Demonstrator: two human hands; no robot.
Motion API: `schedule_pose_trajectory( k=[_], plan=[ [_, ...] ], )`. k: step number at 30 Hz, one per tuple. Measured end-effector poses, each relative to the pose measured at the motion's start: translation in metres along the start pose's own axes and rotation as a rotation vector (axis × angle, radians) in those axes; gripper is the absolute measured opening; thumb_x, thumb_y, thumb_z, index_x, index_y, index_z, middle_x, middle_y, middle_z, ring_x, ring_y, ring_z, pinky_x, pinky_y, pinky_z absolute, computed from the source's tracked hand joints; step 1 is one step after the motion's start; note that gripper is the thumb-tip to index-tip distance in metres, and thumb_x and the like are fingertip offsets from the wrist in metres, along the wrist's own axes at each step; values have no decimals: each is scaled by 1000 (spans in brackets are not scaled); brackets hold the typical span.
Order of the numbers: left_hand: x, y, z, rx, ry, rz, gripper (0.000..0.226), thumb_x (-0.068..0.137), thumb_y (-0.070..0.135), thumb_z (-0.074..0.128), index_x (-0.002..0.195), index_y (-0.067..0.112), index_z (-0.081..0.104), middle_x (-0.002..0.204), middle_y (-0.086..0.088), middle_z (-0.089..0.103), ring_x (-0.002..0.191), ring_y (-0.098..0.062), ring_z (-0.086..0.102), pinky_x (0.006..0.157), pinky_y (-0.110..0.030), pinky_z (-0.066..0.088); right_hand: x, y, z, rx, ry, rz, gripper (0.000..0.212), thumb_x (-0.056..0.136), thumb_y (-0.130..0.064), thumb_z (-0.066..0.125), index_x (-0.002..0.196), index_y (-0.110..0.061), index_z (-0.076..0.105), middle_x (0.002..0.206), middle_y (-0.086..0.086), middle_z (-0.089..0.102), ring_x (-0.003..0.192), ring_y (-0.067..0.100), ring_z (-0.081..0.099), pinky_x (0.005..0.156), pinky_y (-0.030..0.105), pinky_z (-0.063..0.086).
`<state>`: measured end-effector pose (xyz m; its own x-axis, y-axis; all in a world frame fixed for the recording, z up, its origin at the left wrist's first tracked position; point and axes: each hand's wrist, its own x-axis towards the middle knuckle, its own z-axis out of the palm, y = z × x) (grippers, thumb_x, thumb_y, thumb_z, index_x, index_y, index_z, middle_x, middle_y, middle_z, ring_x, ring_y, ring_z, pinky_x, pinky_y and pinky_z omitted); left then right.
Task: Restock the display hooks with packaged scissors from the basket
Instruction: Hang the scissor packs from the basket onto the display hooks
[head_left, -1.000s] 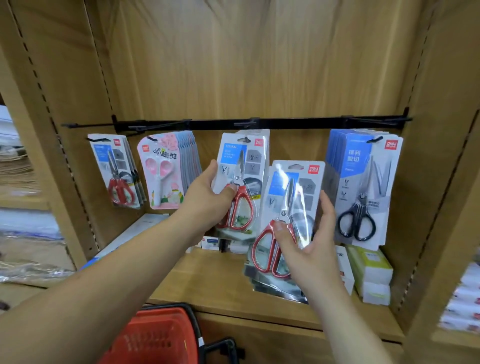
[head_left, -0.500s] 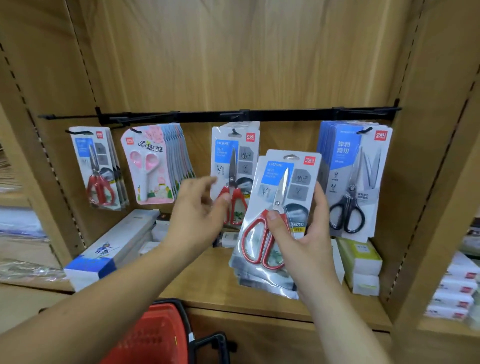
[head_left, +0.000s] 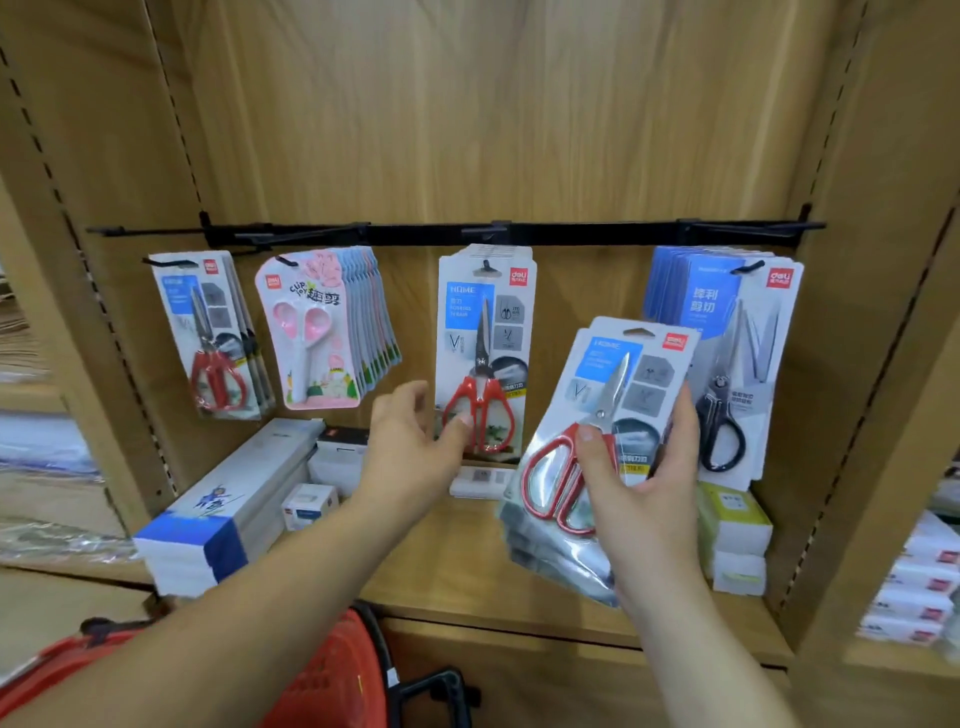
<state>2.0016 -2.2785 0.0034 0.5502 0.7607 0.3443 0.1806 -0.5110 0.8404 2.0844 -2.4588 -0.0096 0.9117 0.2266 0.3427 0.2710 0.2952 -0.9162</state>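
Head view: right hand grips a tilted stack of red-handled scissors packs below the black rail, right of its centre hook. The left hand, fingers loosely spread and holding nothing, sits below the rail with its thumb at the foot of the matching hung pack. Step judged: hanging stock, red basket well below the rail; next move calls for aligning one pack's hang hole with the hook tip and sliding it on.

L hand back from hung pack; R stack more tilted.
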Motion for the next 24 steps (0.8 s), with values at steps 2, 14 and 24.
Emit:
schedule_pose_trajectory(
  k=[2, 14, 24],
  plan=[
    [15, 2, 2, -102, -35, -128, 73, 89, 40, 81, 148, 13, 48, 134, -2, 59, 118, -18, 60, 98, -33, 52, 0, 3, 0, -10, 6, 32, 82, 94, -25, 79, 152, -61, 34, 138, -28, 63, 123, 1, 65, 103, 48, 58],
    [20, -19, 12, -66, 13, 4, 26, 96, 41, 72, 88, 17, 64, 77, -6, 70, 69, -24, 65, 70, -49, 58, 3, 16, 3, -16, -119, 34, 83, 95, -26, 79, 153, -62, 32, 141, -32, 60, 115, -13, 64, 77, 17, 58],
    [-18, -16, -55, -405, -80, 110, 21, 108, 26, 55, 129, 25, 57, 119, 3, 76, 112, -12, 73, 94, -35, 59, -40, -10, 19, -27, -214, -53, 90, 95, -21, 78, 162, -49, 25, 146, -32, 53, 119, -23, 54, 83, 1, 49]
  ],
)
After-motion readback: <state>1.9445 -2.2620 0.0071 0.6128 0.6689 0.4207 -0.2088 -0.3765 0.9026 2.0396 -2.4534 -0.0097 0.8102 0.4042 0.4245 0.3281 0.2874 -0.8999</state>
